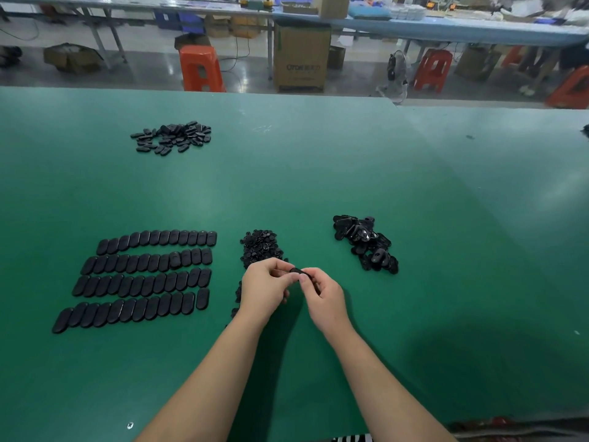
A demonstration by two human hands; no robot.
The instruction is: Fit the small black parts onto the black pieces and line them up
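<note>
Black piece [298,272] pinched between both hands (mid-table, edges distant).

cardboard box [302,55], faint print, unreadable

Single head-worn wide-angle view, looking forward and down from above the near edge of the green table [318,173]. Forearms enter from bottom centre, hands close below the lens. Upper frame reaches the far floor and benches. No second view.
</note>
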